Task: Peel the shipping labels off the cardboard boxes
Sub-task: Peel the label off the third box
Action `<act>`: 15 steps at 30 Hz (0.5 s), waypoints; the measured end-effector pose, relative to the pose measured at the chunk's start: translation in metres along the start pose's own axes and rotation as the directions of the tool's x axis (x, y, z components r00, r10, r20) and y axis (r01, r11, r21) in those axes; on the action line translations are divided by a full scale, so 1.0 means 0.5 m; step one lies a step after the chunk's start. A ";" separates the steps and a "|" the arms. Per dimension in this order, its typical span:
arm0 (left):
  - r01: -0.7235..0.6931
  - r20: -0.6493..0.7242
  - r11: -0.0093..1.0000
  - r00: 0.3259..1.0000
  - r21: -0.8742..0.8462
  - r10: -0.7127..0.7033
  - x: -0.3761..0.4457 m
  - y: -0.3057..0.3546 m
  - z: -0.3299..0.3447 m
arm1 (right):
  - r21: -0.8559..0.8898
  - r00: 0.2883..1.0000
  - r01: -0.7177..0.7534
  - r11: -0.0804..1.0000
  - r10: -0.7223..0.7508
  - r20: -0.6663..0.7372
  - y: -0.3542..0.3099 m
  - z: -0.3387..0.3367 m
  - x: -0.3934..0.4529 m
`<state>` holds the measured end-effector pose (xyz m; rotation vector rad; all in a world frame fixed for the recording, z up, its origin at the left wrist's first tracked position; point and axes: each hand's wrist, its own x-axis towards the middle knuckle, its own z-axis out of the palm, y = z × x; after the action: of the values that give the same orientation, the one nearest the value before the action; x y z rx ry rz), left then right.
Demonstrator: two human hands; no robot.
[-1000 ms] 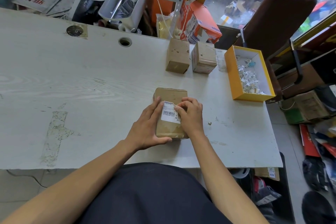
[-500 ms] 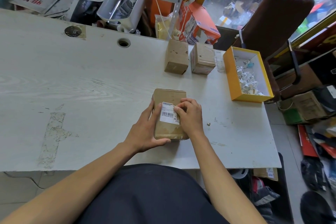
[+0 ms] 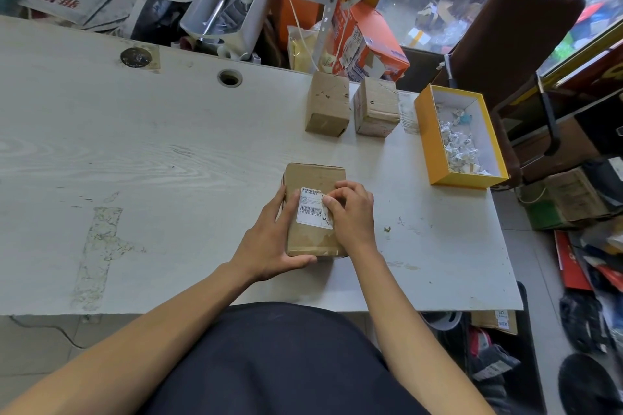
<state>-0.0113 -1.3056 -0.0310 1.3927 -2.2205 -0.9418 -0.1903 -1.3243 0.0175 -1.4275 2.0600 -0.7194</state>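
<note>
Cardboard box (image 3: 313,239) lies flat on the pale wood-grain worktop (image 3: 168,152), near its front edge and right in front of the person. On the top face of the box sits a white shipping label (image 3: 312,207) with a barcode and printed text.

Left hand (image 3: 273,239) grips the left side of the box — thumb along the near edge, fingers (image 3: 290,204) spread apart up the left side, one of them reaching the label's left border. Right hand (image 3: 352,212) rests on the right part of the box, its fingers curled together with the tips pressed at the label's right edge; whether a corner has lifted cannot be told, since the hand hides that side.

Further back on the worktop stand two smaller cardboard boxes, the left one (image 3: 328,104) and the right one (image 3: 376,108), close beside each other but not touching. To their right lies an open yellow box (image 3: 429,141) with a white inside, holding crumpled scraps of paper (image 3: 460,145). A round cable hole (image 3: 230,77) shows in the worktop towards the far edge — beyond that edge is a jumble of bags, cables and an orange carton (image 3: 371,40).
</note>
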 end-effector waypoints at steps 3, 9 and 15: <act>-0.001 0.002 1.000 1.000 0.006 0.001 0.000 -0.002 0.001 | 0.002 1.000 0.001 1.000 -0.001 0.002 0.000 0.000 0.000; 0.000 0.005 1.000 1.000 0.009 0.000 0.001 -0.002 0.001 | 0.005 1.000 -0.001 1.000 0.001 -0.001 0.001 0.000 0.000; 0.004 0.016 1.000 1.000 0.009 -0.004 0.000 -0.002 0.001 | 0.008 1.000 0.000 1.000 0.000 -0.002 0.002 0.000 0.000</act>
<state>-0.0109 -1.3058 -0.0320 1.3988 -2.2370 -0.9491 -0.1908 -1.3241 0.0170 -1.4235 2.0564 -0.7285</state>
